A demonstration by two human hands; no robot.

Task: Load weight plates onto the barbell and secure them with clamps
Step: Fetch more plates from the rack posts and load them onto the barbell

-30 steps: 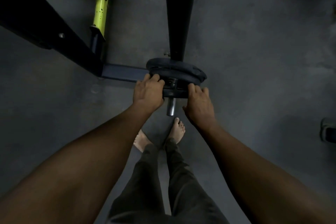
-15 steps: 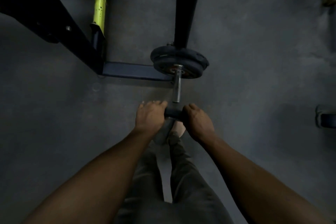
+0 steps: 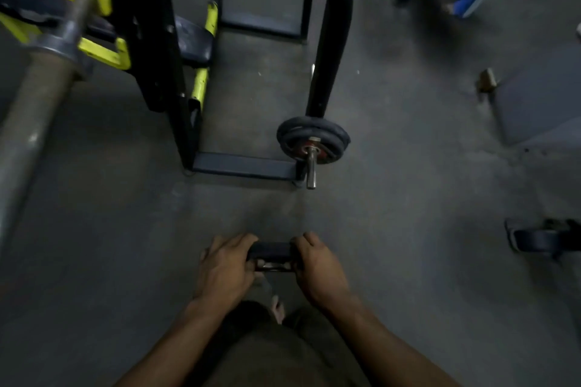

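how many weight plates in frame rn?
3 that I can tell: one small plate held between left hand and right hand; two stacked on the storage peg at the rack's foot. More may be hidden behind those.

Small dark weight plate [image 3: 273,253] edge-up, clear of barbell sleeve [image 3: 31,122].

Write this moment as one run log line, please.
step: plate pulled off storage peg | both hands hold small weight plate | barbell sleeve bare | clamps: none seen
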